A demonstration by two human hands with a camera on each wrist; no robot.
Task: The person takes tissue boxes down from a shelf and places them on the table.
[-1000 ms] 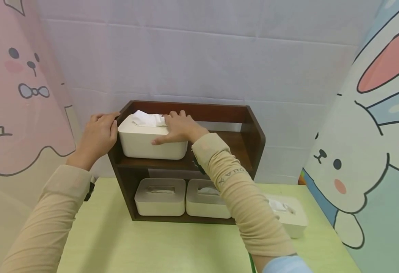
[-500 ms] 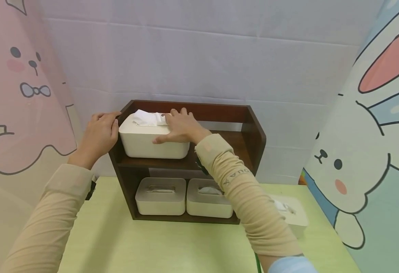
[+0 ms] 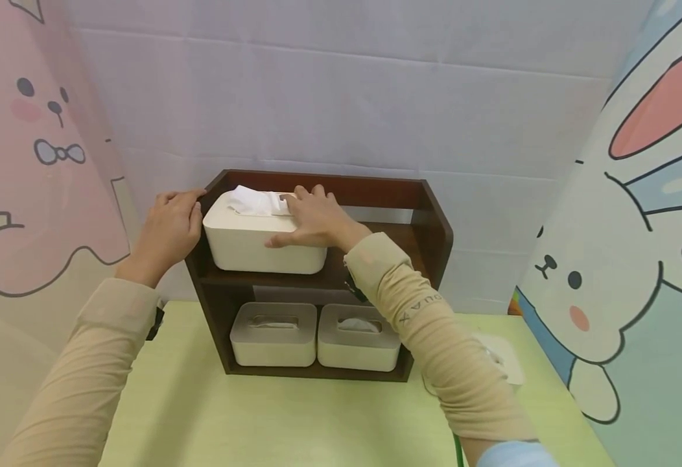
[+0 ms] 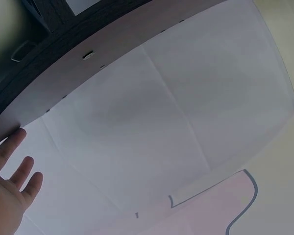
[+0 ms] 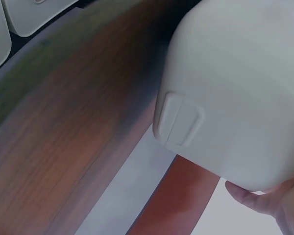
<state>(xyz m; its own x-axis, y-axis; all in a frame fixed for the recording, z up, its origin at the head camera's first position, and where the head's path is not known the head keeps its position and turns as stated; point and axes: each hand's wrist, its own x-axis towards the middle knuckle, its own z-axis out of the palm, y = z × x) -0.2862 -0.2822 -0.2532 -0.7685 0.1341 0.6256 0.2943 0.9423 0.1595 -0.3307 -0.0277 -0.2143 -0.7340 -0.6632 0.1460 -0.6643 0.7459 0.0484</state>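
My right hand [image 3: 323,222] grips a white tissue box [image 3: 259,250] from above, thumb on its front face and fingers over its top towards the back. A white tissue [image 3: 250,200] sticks out of the lid. The box sits at the left of the upper level of a dark brown wooden shelf [image 3: 376,186]. In the right wrist view, the box [image 5: 235,98] shows its end with a moulded tab, and fingers [image 5: 250,198] curl at its edge. My left hand [image 3: 168,228] touches the shelf's left side panel near the top; in the left wrist view its fingers [image 4: 32,188] are fairly straight.
Two tissue boxes with greyish lids, a left one [image 3: 273,353] and a right one [image 3: 358,357], stand side by side on the lower level. Another white tissue box [image 3: 510,360] is on the pale green table [image 3: 294,421], partly behind my right forearm. A white cloth [image 3: 341,97] hangs behind.
The upper tissue box has shifted slightly to the right with my right hand, and my right forearm has swung right, covering more of the box on the table. My left hand stays at the panel.
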